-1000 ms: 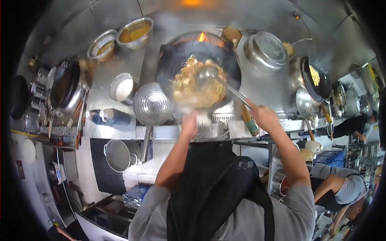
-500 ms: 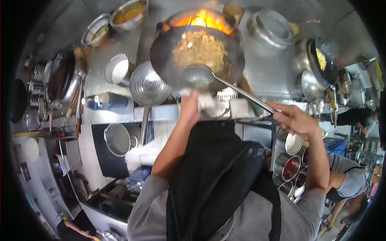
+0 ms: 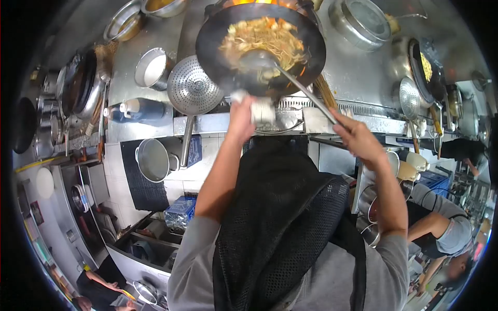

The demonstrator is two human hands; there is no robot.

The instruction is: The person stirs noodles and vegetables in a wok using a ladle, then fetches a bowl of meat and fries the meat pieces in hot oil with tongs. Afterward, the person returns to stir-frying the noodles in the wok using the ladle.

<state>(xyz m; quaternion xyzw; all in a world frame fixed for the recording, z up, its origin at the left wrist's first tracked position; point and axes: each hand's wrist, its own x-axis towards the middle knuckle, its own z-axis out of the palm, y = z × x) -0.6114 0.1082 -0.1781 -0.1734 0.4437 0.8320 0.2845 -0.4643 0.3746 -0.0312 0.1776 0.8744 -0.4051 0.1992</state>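
My left hand (image 3: 240, 122) is closed on a white cloth (image 3: 263, 111) at the near edge of the black wok (image 3: 210, 57). Whatever part of the wok lies under the cloth is hidden. In my right hand (image 3: 359, 137) is the long metal handle of a ladle (image 3: 306, 92), which slants down to the left. The ladle's bowl rests among noodles (image 3: 264, 35) mixed with orange and pale pieces inside the wok. Flames (image 3: 249, 2) show behind the wok's far rim, and steam blurs its left side.
Left of the wok lie a perforated strainer (image 3: 193, 85), a pot of white contents (image 3: 154, 70) and dark bottles (image 3: 145, 110). A stacked metal pot (image 3: 363, 23) stands right of it. A bamboo brush (image 3: 326, 93) sits by the rim. Another person (image 3: 451, 233) is at lower right.
The flames behind the wok look smaller, and more of the noodles shows. The ladle bowl has moved forward into the noodles, and my right hand has shifted forward and left.
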